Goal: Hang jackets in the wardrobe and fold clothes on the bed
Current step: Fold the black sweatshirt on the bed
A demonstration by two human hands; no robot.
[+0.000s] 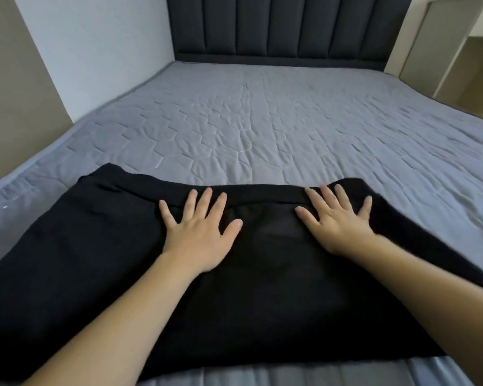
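Note:
A black garment lies spread flat across the near end of the bed, its far edge folded over into a band. My left hand presses flat on it near that band, fingers spread and straight. My right hand presses flat on the garment to the right, fingers also spread. Neither hand grips the cloth. Both forearms reach in from the bottom of the view.
The bed has a quilted blue-grey cover and a dark padded headboard at the far end. A wall runs along the left side. A beige shelf unit stands at the far right.

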